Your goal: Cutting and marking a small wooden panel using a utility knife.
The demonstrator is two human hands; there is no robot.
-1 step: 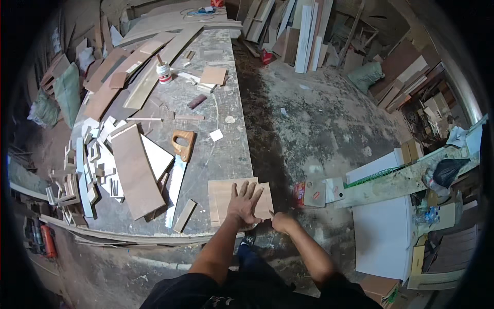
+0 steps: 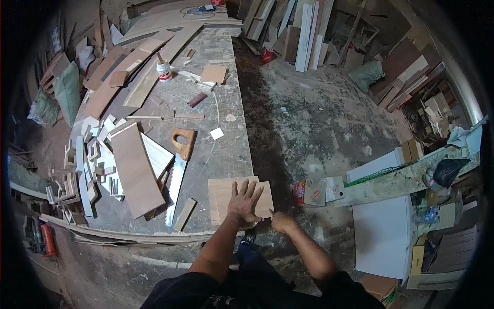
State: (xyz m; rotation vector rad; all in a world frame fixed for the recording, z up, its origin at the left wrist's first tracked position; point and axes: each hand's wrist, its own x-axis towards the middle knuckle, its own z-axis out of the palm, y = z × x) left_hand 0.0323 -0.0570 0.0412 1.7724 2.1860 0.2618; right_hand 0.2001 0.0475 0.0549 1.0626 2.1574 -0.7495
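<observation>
My left hand lies flat with its fingers spread on a pale wooden board at the near right corner of the workbench. Under or beside that piece, another light wooden board shows on its left. My right hand is closed at the right edge of the wood, just off the bench. From its fingers a small pointed tool sticks out, its tip touching or very near the board's edge; most of it is hidden in the grip, so its kind is unclear.
A handsaw and a small wood strip lie left of my hands. Beyond are a long brown board, several white offcuts and a white glue tub. On the right, a cluttered ledge juts out over a white panel.
</observation>
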